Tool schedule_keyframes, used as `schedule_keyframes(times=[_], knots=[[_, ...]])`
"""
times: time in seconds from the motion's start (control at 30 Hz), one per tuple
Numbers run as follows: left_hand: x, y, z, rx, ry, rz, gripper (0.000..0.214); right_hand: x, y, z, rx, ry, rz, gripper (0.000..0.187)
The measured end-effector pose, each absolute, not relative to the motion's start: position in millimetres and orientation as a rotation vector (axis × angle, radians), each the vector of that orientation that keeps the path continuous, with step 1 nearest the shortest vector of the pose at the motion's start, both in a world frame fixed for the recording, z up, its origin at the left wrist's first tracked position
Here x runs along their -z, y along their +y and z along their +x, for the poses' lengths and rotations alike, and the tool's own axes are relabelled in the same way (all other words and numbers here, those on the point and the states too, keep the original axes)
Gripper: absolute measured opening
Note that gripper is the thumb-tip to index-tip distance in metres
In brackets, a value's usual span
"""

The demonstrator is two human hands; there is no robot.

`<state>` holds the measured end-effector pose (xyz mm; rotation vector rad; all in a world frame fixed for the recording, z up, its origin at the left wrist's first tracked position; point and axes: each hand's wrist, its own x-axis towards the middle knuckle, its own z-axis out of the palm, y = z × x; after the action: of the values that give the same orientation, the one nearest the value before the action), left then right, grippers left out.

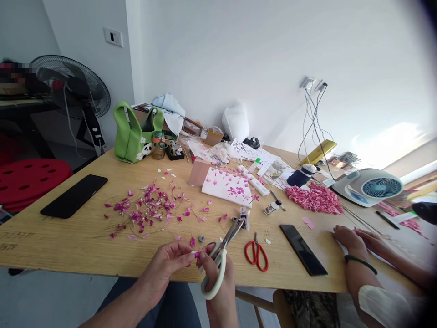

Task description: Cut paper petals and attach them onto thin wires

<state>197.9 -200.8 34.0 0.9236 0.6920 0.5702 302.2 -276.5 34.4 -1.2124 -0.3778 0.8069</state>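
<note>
My left hand (pixel 169 262) pinches a small magenta petal (pixel 197 254) just above the near edge of the wooden table (pixel 68 232). My right hand (pixel 220 284) grips white-handled scissors (pixel 221 253), whose blades point up and to the right, away from the petal. The two hands touch at the fingertips. Behind them a heap of loose magenta petals and thin stems (pixel 150 210) is scattered over the table.
Small red scissors (pixel 256 255) and a black phone (pixel 302 249) lie to the right, another black phone (pixel 74 195) to the left. A white foam board with flowers (pixel 229 186), a pink flower pile (pixel 313 199), a green bag (pixel 134 132) and a desk fan (pixel 368 186) stand farther back. Another person's hands (pixel 358 241) rest at the right.
</note>
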Motion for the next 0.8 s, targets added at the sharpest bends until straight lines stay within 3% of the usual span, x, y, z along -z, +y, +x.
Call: schedule_keyframes(times=[0.53,0.8], knots=[[-45,-226,223,-0.847,0.791,0.882,0.022,-16,-273,279,-0.631,-0.285,-1.265,0.031],[-38,-210,210,-0.811,0.762,0.801,0.018,-24,-298,319,-0.675,-0.919,-1.468,0.026]])
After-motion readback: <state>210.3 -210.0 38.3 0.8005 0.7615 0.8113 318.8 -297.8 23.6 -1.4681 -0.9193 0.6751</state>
